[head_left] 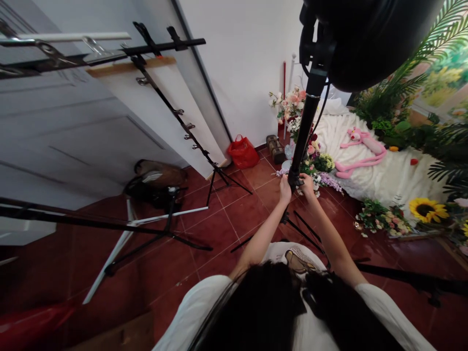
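Observation:
A black light stand [306,124] rises in front of me, topped by a large dark lamp head [365,41] at the upper right. My left hand [285,189] is closed round the pole at a joint, its fingers partly hidden behind it. On the other side, my right hand [308,185] has its fingers closed on the small black knob [300,182] of that joint. A thin cable [322,109] hangs alongside the pole. Below my hands, the stand's legs [303,229] spread over the floor.
Left, another stand [170,100] with clips stands before a white panel [190,107]. A red bag [243,152] sits by the wall. Flowers [292,105] and a cream fur cloth [329,129] bearing a pink plush toy [365,141] lie right. Tripod legs [190,242] cross the tiled floor [234,214].

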A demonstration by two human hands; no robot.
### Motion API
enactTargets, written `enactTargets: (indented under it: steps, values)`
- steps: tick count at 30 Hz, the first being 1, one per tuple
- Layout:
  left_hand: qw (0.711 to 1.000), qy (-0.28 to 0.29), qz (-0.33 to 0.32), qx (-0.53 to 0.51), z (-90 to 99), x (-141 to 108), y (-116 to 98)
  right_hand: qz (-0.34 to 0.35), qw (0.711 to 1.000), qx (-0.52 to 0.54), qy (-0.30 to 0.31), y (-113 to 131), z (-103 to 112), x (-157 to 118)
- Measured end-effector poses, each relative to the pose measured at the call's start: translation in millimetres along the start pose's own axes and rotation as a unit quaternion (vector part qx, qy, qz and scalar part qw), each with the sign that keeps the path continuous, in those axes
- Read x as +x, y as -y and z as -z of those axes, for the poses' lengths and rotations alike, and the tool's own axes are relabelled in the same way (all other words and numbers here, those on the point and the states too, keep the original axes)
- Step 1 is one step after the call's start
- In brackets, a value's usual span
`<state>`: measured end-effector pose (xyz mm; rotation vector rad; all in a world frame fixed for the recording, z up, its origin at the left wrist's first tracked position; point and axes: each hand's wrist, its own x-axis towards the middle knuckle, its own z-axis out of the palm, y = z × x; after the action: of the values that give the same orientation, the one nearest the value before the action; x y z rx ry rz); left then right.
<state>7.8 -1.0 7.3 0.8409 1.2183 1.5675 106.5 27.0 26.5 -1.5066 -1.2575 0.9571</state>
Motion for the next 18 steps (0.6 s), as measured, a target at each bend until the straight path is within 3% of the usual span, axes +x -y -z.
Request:
enactTargets:
  steps: [3, 9, 14, 18]
  values:
    - [1.000, -0.009, -0.004, -0.011, -2.7, -1, 0, -0.030, 0.999, 0.032, -0.012, 1, 1, -8]
    - [0.999, -0.045, -0.018, 0.017, -4.6, -15, 2, -0.059, 0.992, 0.107, 0.029, -7, 20, -30]
    - [0.994, -0.048, -0.065, 0.075, 5.1, -39, 19, -0.099, 0.978, 0.177, 0.057, -36, 58, -69]
    - [0.993, -0.052, 0.008, 0.102, 21.4, -53, 49, -0.172, 0.964, 0.204, 0.004, -71, 96, -116]
